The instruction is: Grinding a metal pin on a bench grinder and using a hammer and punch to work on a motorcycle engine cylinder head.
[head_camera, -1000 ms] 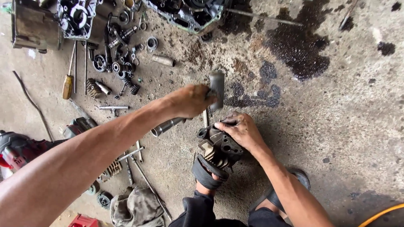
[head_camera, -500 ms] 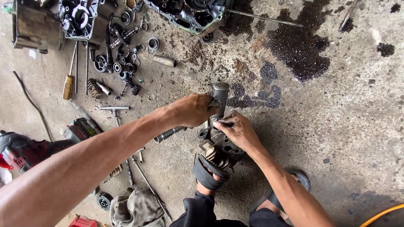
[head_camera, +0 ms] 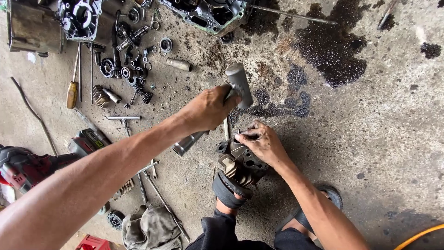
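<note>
Red cordless power tool (head_camera: 27, 166) at far left on stained concrete floor (head_camera: 379, 139). Left hand (head_camera: 208, 109) closed around metal-handled steel hammer (head_camera: 238, 85) — head raised above part. Right hand (head_camera: 261, 143) clamped on finned grey metal engine cylinder (head_camera: 238, 164), which rests on floor against sandalled foot (head_camera: 227, 192).

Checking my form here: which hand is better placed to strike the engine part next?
Probably the left hand: it holds the raised hammer. The right hand rests on the engine part.
</note>
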